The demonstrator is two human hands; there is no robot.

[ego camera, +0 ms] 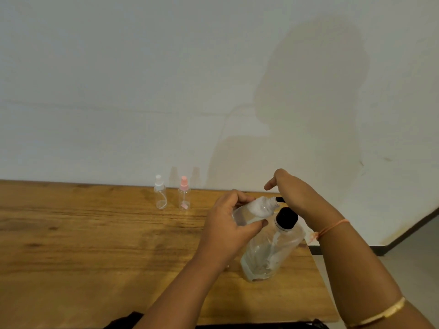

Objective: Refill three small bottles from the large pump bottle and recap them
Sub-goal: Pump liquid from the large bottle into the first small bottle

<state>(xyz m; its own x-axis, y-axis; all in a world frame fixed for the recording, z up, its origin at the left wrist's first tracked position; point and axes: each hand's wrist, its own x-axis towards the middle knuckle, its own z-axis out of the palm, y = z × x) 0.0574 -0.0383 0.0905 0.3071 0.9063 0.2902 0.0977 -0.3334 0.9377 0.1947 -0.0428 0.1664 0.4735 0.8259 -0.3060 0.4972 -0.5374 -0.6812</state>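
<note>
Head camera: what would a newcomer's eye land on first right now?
Centre right, the left hand grips a small uncapped bottle tilted toward the black nozzle of the large pump bottle, with the right hand open over the pump. Behind, by the wall, stand a white-capped bottle and, to its right, a pink-capped bottle.

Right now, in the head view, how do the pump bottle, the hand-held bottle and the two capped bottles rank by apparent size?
1. Pump bottle, clearly largest.
2. Small bottle in the left hand; it is nearer the camera, so unsure.
3. White-capped bottle and pink-capped bottle look alike; unranked.
</note>
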